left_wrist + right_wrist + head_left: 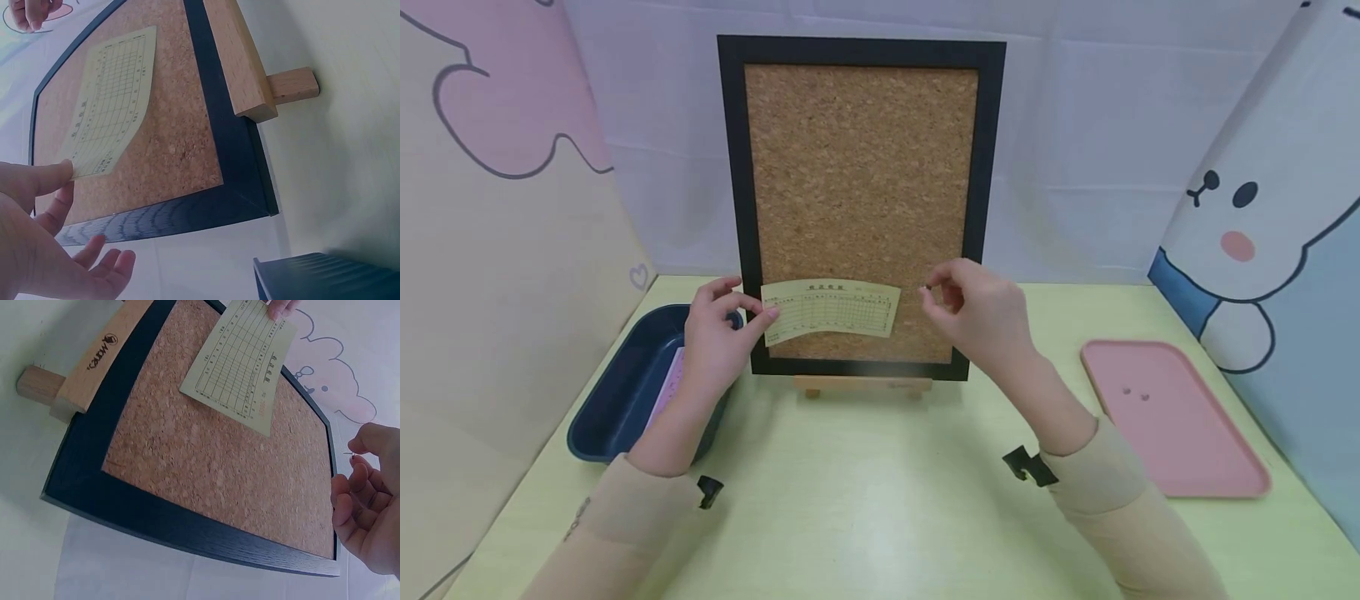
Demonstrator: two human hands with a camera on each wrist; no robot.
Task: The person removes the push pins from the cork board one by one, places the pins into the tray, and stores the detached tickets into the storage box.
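A pale yellow printed form with a grid lies in front of the lower part of a black-framed cork board. My left hand pinches the form's left end between thumb and index finger; its other fingers are spread. The paper bows slightly, and its right end is free. My right hand, to the right of the form, pinches a small thumbtack between thumb and index fingertip. In the right wrist view the tack's thin point sticks out, apart from the cork and the paper.
The board stands on a wooden easel base. At left is a dark blue tray with a pink paper inside. A pink tray at right holds two small tacks. Printed cloth hangs behind and at both sides.
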